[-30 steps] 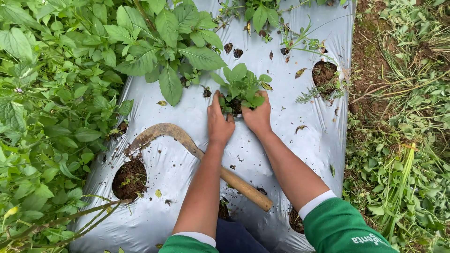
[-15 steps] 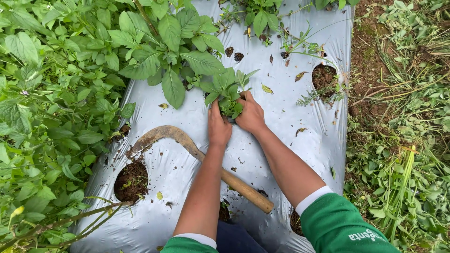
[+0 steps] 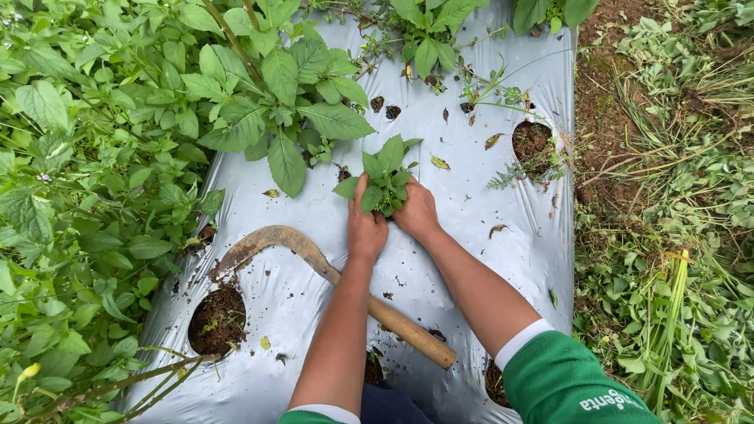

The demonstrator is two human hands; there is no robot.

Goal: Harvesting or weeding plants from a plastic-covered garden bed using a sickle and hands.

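- Gripping a leafy weed [image 3: 384, 179], the left hand [image 3: 366, 221] and right hand [image 3: 415, 210] press together around its base, over the silver mulch [image 3: 463, 235]
- A sickle [image 3: 314, 255] lies under the left forearm, beside a soil hole [image 3: 217, 319]

The small green plant [image 3: 386, 179] has broad, pointed leaves that spread upward and outward. It stands upright in the middle of the silver plastic sheet [image 3: 471, 235]. Its base is hidden between the left hand [image 3: 367, 224] and the right hand [image 3: 416, 212], which close around it from both sides.
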